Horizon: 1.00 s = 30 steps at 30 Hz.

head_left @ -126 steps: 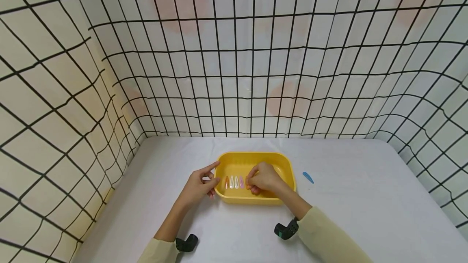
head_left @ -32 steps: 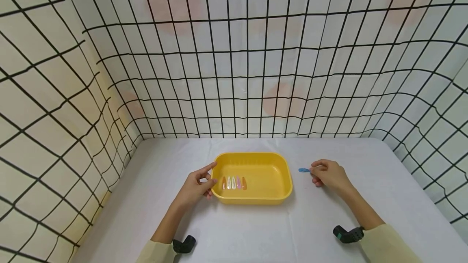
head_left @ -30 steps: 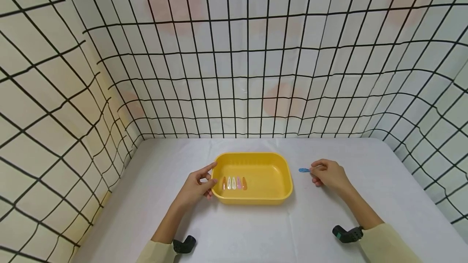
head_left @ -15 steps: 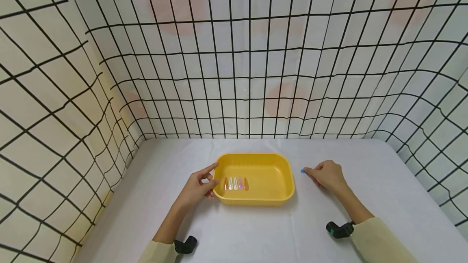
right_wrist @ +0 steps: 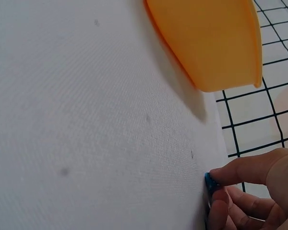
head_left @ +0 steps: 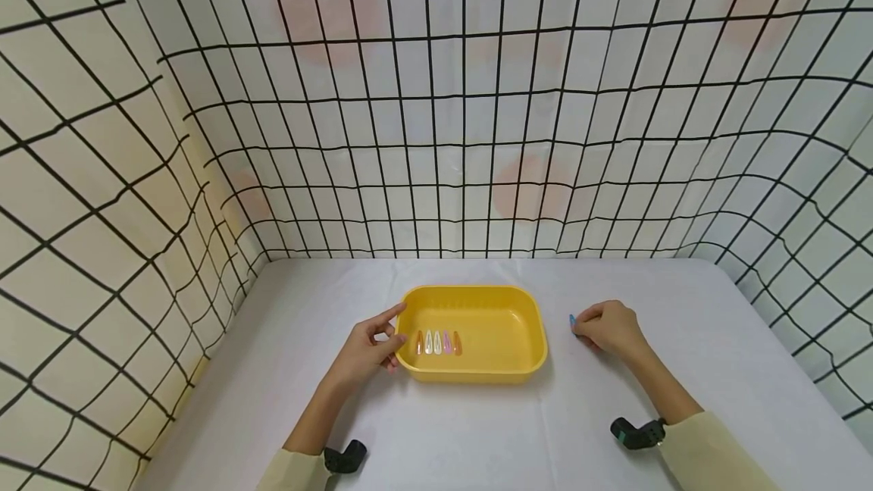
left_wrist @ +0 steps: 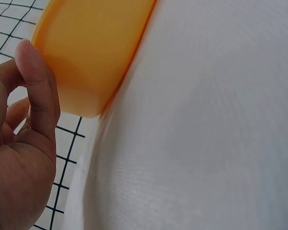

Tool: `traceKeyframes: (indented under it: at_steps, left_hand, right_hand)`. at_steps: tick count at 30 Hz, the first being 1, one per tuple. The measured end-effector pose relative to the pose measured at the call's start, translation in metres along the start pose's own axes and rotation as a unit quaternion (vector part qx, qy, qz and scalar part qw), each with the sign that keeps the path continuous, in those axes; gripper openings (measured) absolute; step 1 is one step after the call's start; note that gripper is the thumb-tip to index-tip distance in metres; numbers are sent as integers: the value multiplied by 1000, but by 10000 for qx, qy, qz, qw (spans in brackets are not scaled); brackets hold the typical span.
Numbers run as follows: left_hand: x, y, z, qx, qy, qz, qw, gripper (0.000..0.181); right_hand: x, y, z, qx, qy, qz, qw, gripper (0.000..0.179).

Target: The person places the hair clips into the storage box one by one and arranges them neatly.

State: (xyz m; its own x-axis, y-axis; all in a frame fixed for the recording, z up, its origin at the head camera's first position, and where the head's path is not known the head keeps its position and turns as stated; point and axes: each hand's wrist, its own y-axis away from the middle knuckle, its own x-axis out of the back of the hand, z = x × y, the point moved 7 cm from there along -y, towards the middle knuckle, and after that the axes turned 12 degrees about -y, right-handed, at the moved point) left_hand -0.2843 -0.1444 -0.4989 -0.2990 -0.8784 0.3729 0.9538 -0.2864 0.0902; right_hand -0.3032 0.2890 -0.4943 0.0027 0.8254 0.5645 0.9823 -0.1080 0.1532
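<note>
My right hand [head_left: 610,326] pinches a small blue snap hair clip [head_left: 573,323] between thumb and fingertips, just over the white table to the right of a yellow tray [head_left: 505,376]. In the right wrist view only the clip's blue end [right_wrist: 210,182] shows; the fingers cover the rest. My left hand [head_left: 367,345] touches the tray's left rim with its thumb and outstretched index finger. Inside the tray, several hair clips stand in a row at the left: an orange-brown one [head_left: 419,342], two whitish ones [head_left: 433,342], a pink one [head_left: 447,342] and an orange one [head_left: 458,343].
A white cloth [head_left: 477,430] covers the table. Black grid netting [head_left: 450,173] over white sheeting stands behind it and along both sides. Each wrist carries a small black camera, one at the left [head_left: 345,458] and one at the right [head_left: 637,433].
My right hand has left the orange clip in the tray, moved right and taken hold of the blue clip. That clip has turned from sideways to pointing away. The left hand stays put.
</note>
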Motion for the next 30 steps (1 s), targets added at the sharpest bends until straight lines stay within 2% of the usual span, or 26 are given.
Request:
traceKeyframes:
  at_steps: [7,14,24,30]
  left_hand:
    - [0,0,1,38,-69,52,10000,64]
    - [0,0,1,79,-76,92,9999,64]
    - [0,0,1,98,-75,95,9999,63]
    - [0,0,0,120,-78,78,9999,64]
  right_hand:
    - [0,2,0,138,-97,-139,9998,29]
    - [0,4,3,109,-254,-224,9994,31]
    - [-2,8,2,-61,-1017,-402,9940,35]
    - [-2,9,-3,-149,-1492,-527,9873,39]
